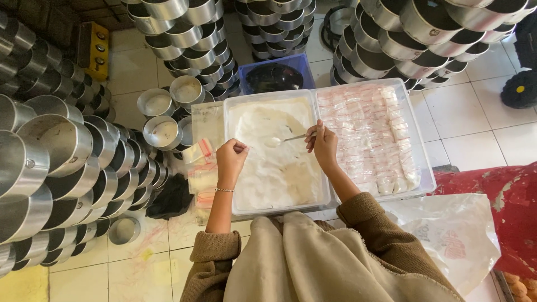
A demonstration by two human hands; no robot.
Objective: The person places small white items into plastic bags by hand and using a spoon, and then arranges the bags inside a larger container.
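Right hand point(324, 144) closed around the handle of one slim metal spoon point(281, 140); its bowl lies heaped on the white powder inside the clear rectangular plastic tub point(230, 168), near the tub's centre; left hand point(230, 157) pinched shut over the same tub's left half, contents between the fingers too small to tell. Judged: spoon light, stiff and smooth, best taken at the handle's far end; powder loose, likely to spill if tilted. Two clear tubs counted; the second clear tub point(420, 146), right of the first, holds many small sealed sachets; stacked round aluminium pans point(61, 162) crowd its left, beyond count.
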